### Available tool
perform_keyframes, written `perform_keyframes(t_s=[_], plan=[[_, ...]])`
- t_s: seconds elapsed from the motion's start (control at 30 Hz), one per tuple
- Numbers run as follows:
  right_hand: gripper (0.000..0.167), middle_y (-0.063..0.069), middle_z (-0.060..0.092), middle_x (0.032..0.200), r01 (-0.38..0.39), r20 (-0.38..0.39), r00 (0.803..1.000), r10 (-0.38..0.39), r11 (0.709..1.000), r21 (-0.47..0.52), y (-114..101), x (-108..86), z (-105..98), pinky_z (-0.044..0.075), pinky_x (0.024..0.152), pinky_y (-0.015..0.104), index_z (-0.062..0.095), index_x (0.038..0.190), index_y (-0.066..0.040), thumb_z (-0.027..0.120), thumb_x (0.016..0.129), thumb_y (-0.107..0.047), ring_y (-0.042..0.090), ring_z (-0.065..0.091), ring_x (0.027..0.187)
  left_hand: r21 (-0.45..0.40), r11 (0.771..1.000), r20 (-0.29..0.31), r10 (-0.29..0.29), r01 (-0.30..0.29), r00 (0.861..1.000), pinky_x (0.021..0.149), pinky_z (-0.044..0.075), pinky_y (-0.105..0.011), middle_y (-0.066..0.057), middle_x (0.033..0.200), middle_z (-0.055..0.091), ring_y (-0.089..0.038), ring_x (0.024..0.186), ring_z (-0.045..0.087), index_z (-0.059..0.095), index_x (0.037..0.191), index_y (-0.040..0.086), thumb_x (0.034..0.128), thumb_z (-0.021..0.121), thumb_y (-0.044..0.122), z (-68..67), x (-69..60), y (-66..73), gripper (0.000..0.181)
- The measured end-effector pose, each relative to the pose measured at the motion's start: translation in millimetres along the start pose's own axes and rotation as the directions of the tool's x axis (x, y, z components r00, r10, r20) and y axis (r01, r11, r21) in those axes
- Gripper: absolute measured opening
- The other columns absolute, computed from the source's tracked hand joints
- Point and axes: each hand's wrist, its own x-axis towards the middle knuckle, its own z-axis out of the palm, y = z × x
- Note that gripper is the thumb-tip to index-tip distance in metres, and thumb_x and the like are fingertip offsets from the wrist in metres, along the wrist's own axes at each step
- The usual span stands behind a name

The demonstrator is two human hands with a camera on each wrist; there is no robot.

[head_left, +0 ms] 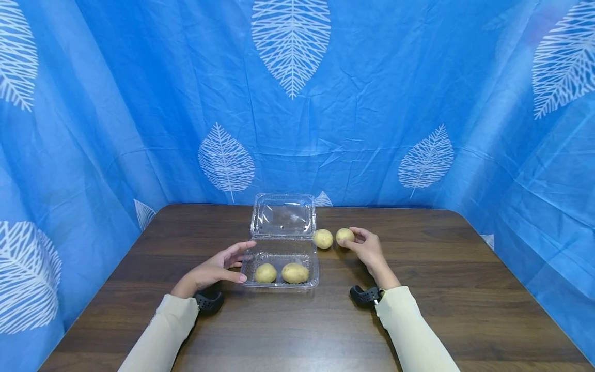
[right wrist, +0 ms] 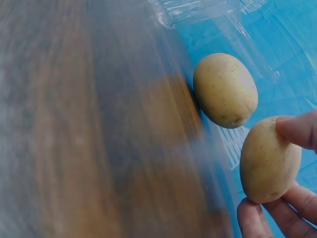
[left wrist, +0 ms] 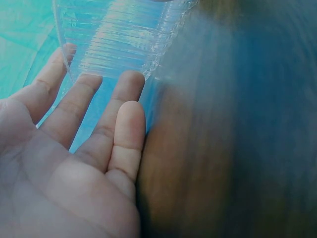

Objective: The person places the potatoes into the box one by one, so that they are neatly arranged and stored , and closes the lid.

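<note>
A clear plastic clamshell box (head_left: 318, 279) lies with its lid (head_left: 283, 214) tipped back. Inside its base are two potatoes, a rounder one (head_left: 265, 273) on the left and a longer one (head_left: 295, 273) on the right. My left hand (head_left: 216, 266) touches the box's left side with spread fingers, the thumb at the front corner. In the left wrist view, fingertips (left wrist: 130, 84) meet the ribbed plastic wall. To the right of the box, my right hand (head_left: 372, 252) pinches a potato (right wrist: 267, 161) between thumb and fingers. Another potato (head_left: 323, 238) sits between it and the box.
Everything stands on a dark wood-grain table (head_left: 288, 330). A blue curtain (head_left: 353, 119) with white leaf prints hangs behind the table and along both sides. Black wrist straps (head_left: 364, 296) are on both forearms.
</note>
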Motion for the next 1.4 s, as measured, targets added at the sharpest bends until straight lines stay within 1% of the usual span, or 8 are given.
perform_keyframes(t_s=[0.2, 0.47, 0.67, 0.77, 1.0, 1.2, 1.3, 1.4], plan=[[0.059, 0.032, 0.058, 0.148, 0.014, -0.003, 1.0, -0.014, 1.0, 0.022, -2, -0.1, 0, 0.049, 0.087, 0.018, 0.056, 0.148, 0.011, 0.078, 0.096, -0.006, 0.046, 0.06, 0.135, -0.005, 1.0, 0.006, 0.005, -0.005, 1.0, 0.113, 0.041, -0.034, -0.036, 0.171, 0.022, -0.061, 0.151, 0.032, 0.027, 0.164, -0.011, 0.0946, 0.082, 0.018, -0.4, 0.1, -0.7, 0.093], [0.059, 0.032, 0.058, 0.148, 0.07, 0.011, 0.997, -0.071, 0.997, 0.034, -8, -1.3, 1, 0.051, 0.106, 0.033, 0.056, 0.149, 0.01, 0.079, 0.096, -0.004, 0.044, 0.058, 0.138, -0.002, 1.0, 0.005, -0.001, 0.001, 1.0, 0.114, 0.041, -0.037, -0.036, 0.171, 0.022, -0.06, 0.151, 0.032, 0.027, 0.164, -0.01, 0.0946, 0.081, 0.016, -0.6, 0.4, -1.0, 0.092], [0.058, 0.036, 0.059, 0.145, 0.118, 0.028, 0.992, -0.121, 0.989, 0.093, -14, -3.3, 4, 0.05, 0.096, 0.016, 0.056, 0.146, 0.014, 0.078, 0.095, 0.0, 0.046, 0.06, 0.134, 0.003, 1.0, 0.0, -0.003, 0.003, 1.0, 0.115, 0.04, -0.041, -0.036, 0.171, 0.022, -0.06, 0.151, 0.033, 0.027, 0.164, -0.01, 0.0946, 0.081, 0.016, -0.5, 0.5, -1.1, 0.091], [0.057, 0.037, 0.059, 0.145, 0.129, 0.037, 0.99, -0.134, 0.985, 0.11, -16, -4.9, 5, 0.049, 0.091, 0.011, 0.055, 0.146, 0.014, 0.078, 0.094, 0.002, 0.047, 0.059, 0.134, 0.005, 1.0, -0.003, -0.004, 0.004, 1.0, 0.116, 0.04, -0.043, -0.035, 0.171, 0.023, -0.06, 0.151, 0.033, 0.028, 0.164, -0.01, 0.0945, 0.081, 0.015, -0.3, 0.5, -1.0, 0.091], [0.056, 0.036, 0.059, 0.145, 0.16, 0.049, 0.985, -0.167, 0.98, 0.117, -20, -5.6, 6, 0.05, 0.094, 0.013, 0.056, 0.145, 0.016, 0.077, 0.094, 0.006, 0.045, 0.06, 0.133, 0.002, 1.0, -0.002, -0.002, 0.002, 1.0, 0.114, 0.041, -0.037, -0.035, 0.171, 0.023, -0.06, 0.151, 0.033, 0.028, 0.164, -0.01, 0.0943, 0.082, 0.017, 0.2, -0.1, -0.3, 0.092], [0.054, 0.037, 0.059, 0.142, 0.186, 0.065, 0.979, -0.195, 0.975, 0.119, -23, -6.1, 8, 0.05, 0.093, 0.013, 0.055, 0.143, 0.018, 0.076, 0.094, 0.007, 0.045, 0.061, 0.13, 0.01, 1.0, -0.002, -0.003, 0.003, 1.0, 0.115, 0.04, -0.042, -0.035, 0.171, 0.023, -0.06, 0.151, 0.034, 0.029, 0.164, -0.009, 0.0942, 0.082, 0.02, 0.4, 0.1, -0.6, 0.093], [0.053, 0.038, 0.06, 0.14, 0.198, 0.071, 0.976, -0.208, 0.972, 0.127, -24, -6.7, 10, 0.051, 0.091, 0.013, 0.056, 0.142, 0.019, 0.075, 0.094, 0.009, 0.04, 0.065, 0.125, 0.015, 1.0, -0.005, -0.006, 0.006, 1.0, 0.116, 0.039, -0.046, -0.035, 0.171, 0.024, -0.059, 0.15, 0.034, 0.029, 0.164, -0.008, 0.0939, 0.083, 0.022, 0.3, 0.2, -0.9, 0.093], [0.053, 0.037, 0.062, 0.137, 0.207, 0.078, 0.973, -0.219, 0.969, 0.137, -27, -7.1, 12, 0.052, 0.09, 0.014, 0.056, 0.141, 0.019, 0.076, 0.093, 0.009, 0.026, 0.068, 0.114, 0.015, 1.0, -0.008, -0.011, 0.011, 1.0, 0.117, 0.039, -0.046, -0.035, 0.171, 0.024, -0.059, 0.15, 0.034, 0.029, 0.164, -0.008, 0.0939, 0.082, 0.021, 0.3, -0.1, -1.0, 0.093]])
